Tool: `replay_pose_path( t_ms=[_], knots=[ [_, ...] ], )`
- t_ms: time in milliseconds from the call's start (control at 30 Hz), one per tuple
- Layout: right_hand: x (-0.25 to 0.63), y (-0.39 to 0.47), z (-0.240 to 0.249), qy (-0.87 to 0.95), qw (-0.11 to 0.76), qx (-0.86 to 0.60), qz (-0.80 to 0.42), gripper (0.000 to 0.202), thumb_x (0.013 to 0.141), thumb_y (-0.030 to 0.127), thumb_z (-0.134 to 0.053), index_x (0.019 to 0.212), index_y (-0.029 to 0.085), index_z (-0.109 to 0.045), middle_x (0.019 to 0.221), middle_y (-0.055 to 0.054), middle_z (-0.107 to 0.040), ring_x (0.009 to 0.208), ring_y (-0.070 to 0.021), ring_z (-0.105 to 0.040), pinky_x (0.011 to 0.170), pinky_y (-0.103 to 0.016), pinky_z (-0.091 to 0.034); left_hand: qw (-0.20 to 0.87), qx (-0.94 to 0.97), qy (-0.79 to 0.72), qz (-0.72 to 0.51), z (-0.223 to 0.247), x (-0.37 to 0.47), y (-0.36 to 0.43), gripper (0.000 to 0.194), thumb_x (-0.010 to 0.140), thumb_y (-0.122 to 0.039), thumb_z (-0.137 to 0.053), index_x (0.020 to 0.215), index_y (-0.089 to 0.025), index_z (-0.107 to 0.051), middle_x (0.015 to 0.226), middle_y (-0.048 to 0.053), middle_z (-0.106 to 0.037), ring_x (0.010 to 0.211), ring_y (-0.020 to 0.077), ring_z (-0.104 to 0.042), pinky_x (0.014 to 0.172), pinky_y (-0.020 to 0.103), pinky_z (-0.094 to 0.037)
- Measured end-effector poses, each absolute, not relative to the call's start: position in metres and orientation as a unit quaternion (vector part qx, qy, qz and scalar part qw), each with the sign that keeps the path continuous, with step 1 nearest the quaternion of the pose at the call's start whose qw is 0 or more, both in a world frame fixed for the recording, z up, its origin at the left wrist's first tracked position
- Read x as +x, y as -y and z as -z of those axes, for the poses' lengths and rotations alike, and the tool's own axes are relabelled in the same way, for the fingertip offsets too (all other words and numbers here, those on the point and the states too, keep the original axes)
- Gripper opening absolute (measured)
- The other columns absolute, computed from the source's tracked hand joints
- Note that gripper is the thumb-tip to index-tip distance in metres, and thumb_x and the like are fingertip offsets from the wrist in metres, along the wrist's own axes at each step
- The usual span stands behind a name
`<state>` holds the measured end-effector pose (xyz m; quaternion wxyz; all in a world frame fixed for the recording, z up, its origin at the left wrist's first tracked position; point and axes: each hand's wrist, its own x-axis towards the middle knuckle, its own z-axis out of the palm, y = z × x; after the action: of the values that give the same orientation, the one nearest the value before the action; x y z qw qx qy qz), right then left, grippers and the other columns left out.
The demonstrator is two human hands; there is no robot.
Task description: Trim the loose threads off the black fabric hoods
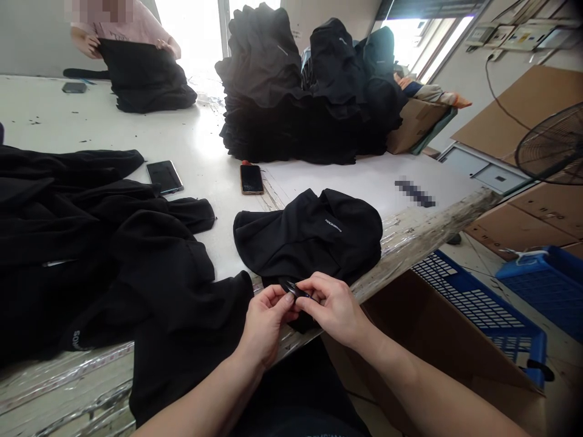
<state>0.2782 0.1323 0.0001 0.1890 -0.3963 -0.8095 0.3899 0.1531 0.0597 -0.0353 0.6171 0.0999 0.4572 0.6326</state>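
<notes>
Over the table's near edge, both my hands meet at the lower edge of a black fabric hood (310,233) with small white lettering. My left hand (263,321) is closed, thumb and fingers pinching the black cloth. My right hand (334,306) is closed around a small, dark, glossy tool (296,290); its kind is mostly hidden by the fingers. The hood lies crumpled on the white tabletop, its lower part hanging toward me. To the left of my hands spreads a loose heap of similar black garments (159,273), partly draped over the edge.
Two phones (252,179) (164,176) lie beyond the hood. Tall stacks of black garments (291,115) stand at the back. Across the table a person (132,27) holds a black pile (146,76). To the right are an open carton (410,328), blue crates (492,309) and a fan (553,145).
</notes>
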Motion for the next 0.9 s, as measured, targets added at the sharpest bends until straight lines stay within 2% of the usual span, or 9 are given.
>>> replay_pose_path(
  t_ms=[400, 567, 633, 700, 733, 800, 900],
  knots=[
    [0.274, -0.139, 0.004, 0.826, 0.194, -0.377, -0.371, 0.011, 0.078, 0.012, -0.060, 0.084, 0.016, -0.068, 0.074, -0.001, -0.060, 0.060, -0.0109, -0.055, 0.052, -0.021, -0.043, 0.616, 0.109, -0.455, -0.634, 0.038, 0.154, -0.059, 0.023, 0.067, -0.027, -0.077, 0.080, -0.010, -0.067, 0.073, 0.005, -0.066, 0.063, 0.0103, -0.060, 0.061, 0.020, -0.049],
    [0.277, -0.122, -0.018, 0.874, 0.244, -0.282, -0.311, 0.017, 0.082, 0.011, -0.054, 0.093, 0.017, -0.066, 0.082, -0.005, -0.060, 0.074, -0.0157, -0.058, 0.067, -0.026, -0.048, 0.612, 0.092, -0.457, -0.639, 0.036, 0.154, -0.060, 0.025, 0.064, -0.027, -0.079, 0.076, -0.011, -0.065, 0.067, 0.002, -0.064, 0.059, 0.0097, -0.058, 0.057, 0.020, -0.047],
    [0.279, -0.112, -0.036, 0.905, 0.206, -0.173, -0.330, 0.019, 0.082, 0.012, -0.054, 0.097, 0.017, -0.064, 0.087, -0.006, -0.060, 0.077, -0.0160, -0.058, 0.069, -0.026, -0.048, 0.615, 0.079, -0.462, -0.634, 0.034, 0.154, -0.060, 0.025, 0.062, -0.028, -0.079, 0.071, -0.013, -0.061, 0.060, -0.001, -0.060, 0.053, 0.0083, -0.055, 0.052, 0.018, -0.044],
    [0.279, -0.108, -0.049, 0.911, 0.144, -0.115, -0.370, 0.022, 0.077, 0.015, -0.063, 0.098, 0.018, -0.063, 0.085, -0.004, -0.059, 0.070, -0.0144, -0.056, 0.062, -0.023, -0.048, 0.618, 0.069, -0.465, -0.630, 0.032, 0.154, -0.060, 0.027, 0.062, -0.029, -0.080, 0.070, -0.014, -0.059, 0.057, -0.002, -0.058, 0.049, 0.0078, -0.052, 0.049, 0.018, -0.042],
    [0.278, -0.111, -0.050, 0.906, 0.136, -0.130, -0.379, 0.023, 0.074, 0.018, -0.067, 0.096, 0.018, -0.063, 0.082, -0.002, -0.058, 0.066, -0.0134, -0.055, 0.058, -0.023, -0.047, 0.619, 0.069, -0.464, -0.630, 0.031, 0.154, -0.060, 0.028, 0.061, -0.030, -0.080, 0.072, -0.014, -0.059, 0.058, -0.002, -0.058, 0.050, 0.0083, -0.053, 0.049, 0.018, -0.042],
    [0.274, -0.124, -0.042, 0.887, 0.174, -0.227, -0.363, 0.019, 0.072, 0.020, -0.070, 0.090, 0.019, -0.062, 0.075, 0.000, -0.055, 0.061, -0.0120, -0.052, 0.054, -0.022, -0.044, 0.613, 0.076, -0.460, -0.638, 0.032, 0.154, -0.059, 0.030, 0.062, -0.029, -0.080, 0.080, -0.014, -0.062, 0.066, 0.000, -0.061, 0.056, 0.0096, -0.056, 0.053, 0.020, -0.046],
    [0.264, -0.152, -0.013, 0.878, 0.220, -0.298, -0.303, 0.005, 0.078, 0.017, -0.064, 0.083, 0.018, -0.063, 0.077, -0.001, -0.055, 0.067, -0.0133, -0.055, 0.063, -0.024, -0.046, 0.605, 0.093, -0.459, -0.644, 0.035, 0.154, -0.059, 0.036, 0.063, -0.028, -0.079, 0.092, -0.013, -0.064, 0.075, 0.002, -0.063, 0.060, 0.0104, -0.059, 0.057, 0.021, -0.049]
  ],
)
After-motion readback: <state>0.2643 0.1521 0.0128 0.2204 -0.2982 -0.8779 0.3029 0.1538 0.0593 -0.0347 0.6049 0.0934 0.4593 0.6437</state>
